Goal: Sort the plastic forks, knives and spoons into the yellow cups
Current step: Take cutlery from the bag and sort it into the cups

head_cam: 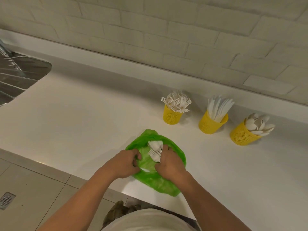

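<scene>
A green plastic bag point(156, 182) lies on the white counter near its front edge. A small bunch of white cutlery point(155, 150), forks and spoons, pokes out of the bag's opening. My right hand point(168, 165) is closed around that bunch. My left hand point(125, 162) pinches the bag's edge on the left side. To the right stand three yellow mesh cups: one with forks point(172, 116), one with knives point(210, 125), one with spoons point(243, 135).
A steel sink drainer point(18, 75) is set into the counter point(83, 122) at far left. A white brick wall point(166, 30) runs behind the counter. Tiled floor with a drain grate point(6, 200) shows at lower left.
</scene>
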